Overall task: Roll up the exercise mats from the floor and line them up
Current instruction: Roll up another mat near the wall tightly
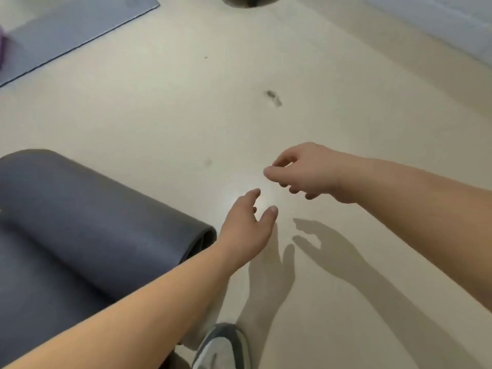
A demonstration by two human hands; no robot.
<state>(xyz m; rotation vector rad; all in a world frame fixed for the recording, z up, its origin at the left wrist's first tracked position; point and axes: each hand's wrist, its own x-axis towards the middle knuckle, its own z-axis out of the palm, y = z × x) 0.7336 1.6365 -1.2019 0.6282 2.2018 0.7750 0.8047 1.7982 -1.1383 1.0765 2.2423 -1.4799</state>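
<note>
A dark grey rolled mat (87, 209) lies on the floor at the lower left, its coiled end facing right. A lighter grey mat (72, 30) lies flat at the top left. My left hand (246, 230) hovers just right of the roll's end, fingers apart, holding nothing. My right hand (306, 171) hangs above the bare floor further right, fingers loosely curled and apart, empty. Both hands cast shadows on the floor below them.
The beige floor (186, 115) has a few dark scuff marks (273, 97). My grey and white shoe (223, 347) shows at the bottom. A purple object (2, 46) sits at the left edge. A pale wall base (439, 25) runs along the top right.
</note>
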